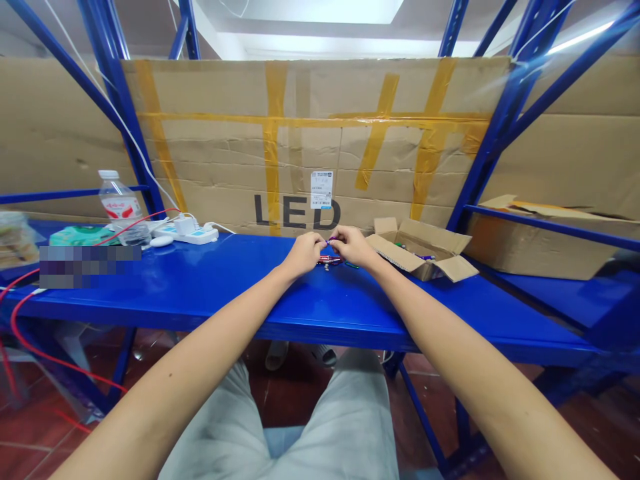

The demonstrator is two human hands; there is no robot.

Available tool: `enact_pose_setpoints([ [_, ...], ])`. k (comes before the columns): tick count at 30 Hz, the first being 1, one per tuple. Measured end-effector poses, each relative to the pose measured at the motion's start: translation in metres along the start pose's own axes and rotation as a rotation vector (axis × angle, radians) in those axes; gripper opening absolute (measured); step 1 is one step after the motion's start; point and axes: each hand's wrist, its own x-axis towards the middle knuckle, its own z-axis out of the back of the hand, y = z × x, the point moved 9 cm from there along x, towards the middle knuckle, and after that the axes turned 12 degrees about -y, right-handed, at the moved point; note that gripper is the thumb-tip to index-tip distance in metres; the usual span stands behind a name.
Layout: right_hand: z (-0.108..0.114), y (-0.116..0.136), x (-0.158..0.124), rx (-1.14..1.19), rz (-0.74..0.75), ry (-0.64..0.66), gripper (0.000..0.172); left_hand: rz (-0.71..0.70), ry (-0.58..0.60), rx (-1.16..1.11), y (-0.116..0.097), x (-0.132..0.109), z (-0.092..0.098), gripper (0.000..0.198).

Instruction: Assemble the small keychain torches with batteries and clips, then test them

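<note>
My left hand (306, 252) and my right hand (353, 245) meet above the blue shelf top (225, 277), fingertips pinched together. Between them is a small, shiny purple piece (329, 241), mostly covered by the fingers, so its kind does not show. Just below the hands lie several slim, shiny red pieces (330, 260). A small silvery bit (327, 267) rests in front of these, and a green piece (352, 265) lies at their right. To the right of my right hand stands an open cardboard box (400, 260) with a few purple and green pieces inside.
A large taped carton (220, 160) marked LED stands behind the shelf top. At left are a water bottle (123, 207), a white power strip (193, 233), a green packet (80, 235) and red cables (65, 363). Another open carton (545, 243) sits at right, beyond blue rack posts (487, 160).
</note>
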Motion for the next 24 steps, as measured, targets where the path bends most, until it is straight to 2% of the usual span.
enact_pose_setpoints([
  [4, -0.001, 0.0, -0.001, 0.018, -0.035, 0.011, 0.008, 0.019, -0.054, -0.047, -0.003, -0.001, 0.007, 0.008],
  [10, -0.01, -0.011, -0.005, 0.166, -0.242, 0.108, 0.016, -0.109, -0.104, -0.03, -0.016, -0.005, 0.011, 0.013],
  [13, -0.011, -0.013, -0.005, 0.209, -0.305, 0.11, 0.019, -0.16, -0.105, -0.01, -0.021, -0.007, 0.011, 0.014],
  [24, -0.013, -0.017, -0.012, 0.3, -0.474, 0.087, 0.023, -0.295, -0.04, 0.314, -0.037, -0.012, 0.008, 0.009],
])
